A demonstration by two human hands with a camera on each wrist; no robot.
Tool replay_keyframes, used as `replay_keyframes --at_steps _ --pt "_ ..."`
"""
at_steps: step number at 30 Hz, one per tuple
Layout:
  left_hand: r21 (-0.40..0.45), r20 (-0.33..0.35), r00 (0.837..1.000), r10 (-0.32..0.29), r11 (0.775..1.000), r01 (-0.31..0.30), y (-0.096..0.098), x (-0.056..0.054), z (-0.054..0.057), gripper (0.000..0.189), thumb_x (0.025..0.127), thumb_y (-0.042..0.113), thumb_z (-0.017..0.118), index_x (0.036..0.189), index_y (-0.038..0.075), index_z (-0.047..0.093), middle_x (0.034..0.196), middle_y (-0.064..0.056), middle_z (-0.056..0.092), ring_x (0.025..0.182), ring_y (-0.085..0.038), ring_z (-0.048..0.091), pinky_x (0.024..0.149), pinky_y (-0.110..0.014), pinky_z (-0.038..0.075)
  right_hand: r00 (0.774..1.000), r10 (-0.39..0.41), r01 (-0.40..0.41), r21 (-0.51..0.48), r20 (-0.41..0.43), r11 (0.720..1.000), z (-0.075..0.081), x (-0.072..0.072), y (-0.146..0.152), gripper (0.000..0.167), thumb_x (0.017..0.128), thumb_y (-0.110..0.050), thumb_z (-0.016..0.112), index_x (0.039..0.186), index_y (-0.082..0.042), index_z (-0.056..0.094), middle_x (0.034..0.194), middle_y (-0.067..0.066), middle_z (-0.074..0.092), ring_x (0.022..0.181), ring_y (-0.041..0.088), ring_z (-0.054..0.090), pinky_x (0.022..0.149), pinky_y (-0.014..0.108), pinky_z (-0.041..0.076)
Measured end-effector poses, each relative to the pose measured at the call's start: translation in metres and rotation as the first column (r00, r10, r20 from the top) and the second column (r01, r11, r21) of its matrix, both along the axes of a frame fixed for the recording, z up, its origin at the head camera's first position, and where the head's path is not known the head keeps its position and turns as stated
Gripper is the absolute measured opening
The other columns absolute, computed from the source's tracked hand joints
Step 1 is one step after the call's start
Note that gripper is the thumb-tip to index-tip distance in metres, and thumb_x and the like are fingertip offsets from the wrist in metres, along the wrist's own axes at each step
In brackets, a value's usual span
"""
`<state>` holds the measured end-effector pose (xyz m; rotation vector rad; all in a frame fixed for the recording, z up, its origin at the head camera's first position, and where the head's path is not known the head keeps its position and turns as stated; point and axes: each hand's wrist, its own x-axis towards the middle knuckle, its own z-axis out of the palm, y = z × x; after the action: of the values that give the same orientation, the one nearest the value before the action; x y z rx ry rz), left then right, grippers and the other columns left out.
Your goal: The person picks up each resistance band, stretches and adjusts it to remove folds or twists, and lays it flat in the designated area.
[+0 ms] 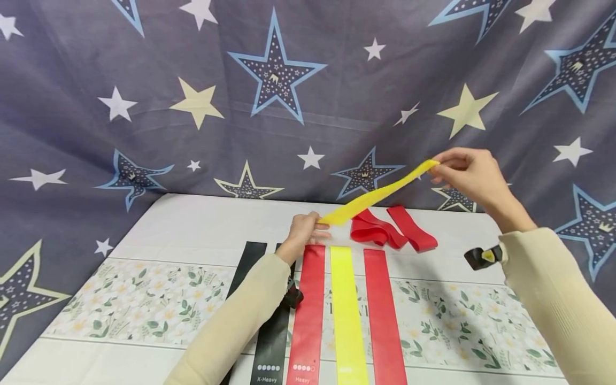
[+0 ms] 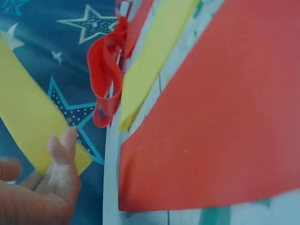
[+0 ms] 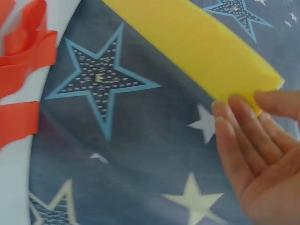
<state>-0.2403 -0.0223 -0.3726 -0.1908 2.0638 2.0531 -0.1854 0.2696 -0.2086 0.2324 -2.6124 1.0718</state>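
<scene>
A yellow resistance band stretches in the air between both hands, slanting up toward the right. My left hand holds its lower end above the far ends of the laid-out bands. In the left wrist view, the end of the yellow band lies between thumb and fingers. My right hand pinches the higher end, with the thumb on one face of the band and the fingers behind it, as the right wrist view of the yellow band shows. Below, a loose red band lies in folds on the table.
Flat bands lie side by side on the table: black X-Heavy, red Heavy, yellow, another red, and a further black at left. A star-patterned cloth hangs behind the table's far edge.
</scene>
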Motion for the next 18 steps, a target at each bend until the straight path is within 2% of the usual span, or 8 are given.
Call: replay_keyframes --at_steps 3,6,8,10,13,16,18 --pt "0.133 -0.050 0.990 0.134 0.983 -0.126 -0.003 -0.003 -0.002 0.032 0.099 0.020 0.048 0.116 -0.003 0.063 0.110 -0.022 0.068 0.073 -0.016 0.072 0.050 -0.019 0.051 0.998 0.052 -0.050 -0.056 0.033 0.997 -0.016 0.006 0.010 0.028 0.092 -0.010 0.061 0.113 0.007 0.061 0.079 -0.025 0.063 0.069 -0.004 0.063 0.062 0.015 0.053" --pt "0.213 -0.129 0.958 0.258 0.950 -0.227 -0.005 -0.005 -0.004 0.022 0.095 0.014 0.057 0.107 -0.002 0.067 0.102 -0.020 0.071 0.067 -0.010 0.070 0.054 -0.020 0.051 0.995 0.083 -0.078 -0.081 0.053 0.994 -0.032 0.010 0.019 0.027 0.094 -0.006 0.053 0.115 0.010 0.059 0.083 -0.027 0.059 0.072 -0.005 0.062 0.065 0.013 0.053" --pt "0.240 -0.172 0.936 0.306 0.935 -0.261 -0.006 -0.006 -0.004 0.017 0.092 0.008 0.061 0.106 0.000 0.066 0.090 -0.016 0.073 0.063 -0.009 0.069 0.055 -0.020 0.051 0.993 0.093 -0.086 -0.107 0.066 0.991 -0.041 0.012 0.023 0.028 0.096 -0.007 0.048 0.116 0.010 0.058 0.087 -0.026 0.058 0.075 -0.004 0.062 0.067 0.013 0.053" --pt "0.259 -0.188 0.928 0.323 0.927 -0.270 -0.007 -0.006 -0.004 0.021 0.090 0.006 0.063 0.110 0.002 0.063 0.079 -0.009 0.071 0.059 -0.007 0.067 0.055 -0.019 0.050 0.993 0.088 -0.075 -0.156 0.076 0.985 -0.051 0.013 0.027 0.031 0.098 -0.010 0.044 0.116 0.011 0.057 0.091 -0.024 0.059 0.077 -0.004 0.062 0.068 0.014 0.053" --pt "0.283 -0.194 0.930 0.312 0.926 -0.251 -0.008 -0.005 -0.004 0.037 0.088 0.003 0.065 0.124 0.006 0.054 0.073 -0.005 0.067 0.057 -0.007 0.065 0.055 -0.018 0.050 0.995 0.060 -0.041 -0.209 0.083 0.977 -0.065 0.014 0.032 0.036 0.099 -0.018 0.047 0.115 0.012 0.056 0.091 -0.023 0.059 0.078 -0.005 0.062 0.068 0.014 0.054" --pt "0.281 -0.174 0.943 0.284 0.932 -0.229 -0.008 -0.004 -0.004 0.049 0.087 0.002 0.065 0.133 0.007 0.048 0.085 -0.012 0.069 0.057 -0.007 0.066 0.055 -0.017 0.049 0.996 0.023 -0.003 -0.234 0.084 0.972 -0.078 0.016 0.038 0.037 0.094 -0.021 0.059 0.112 0.011 0.057 0.085 -0.022 0.063 0.075 -0.007 0.062 0.065 0.015 0.054" --pt "0.259 -0.159 0.954 0.255 0.943 -0.209 -0.008 -0.003 -0.004 0.049 0.087 0.002 0.064 0.134 0.005 0.048 0.098 -0.019 0.070 0.058 -0.006 0.066 0.056 -0.017 0.048 0.996 0.017 0.006 -0.273 0.082 0.962 -0.087 0.017 0.043 0.028 0.090 -0.015 0.064 0.108 0.007 0.060 0.080 -0.020 0.064 0.072 -0.006 0.063 0.063 0.017 0.054"
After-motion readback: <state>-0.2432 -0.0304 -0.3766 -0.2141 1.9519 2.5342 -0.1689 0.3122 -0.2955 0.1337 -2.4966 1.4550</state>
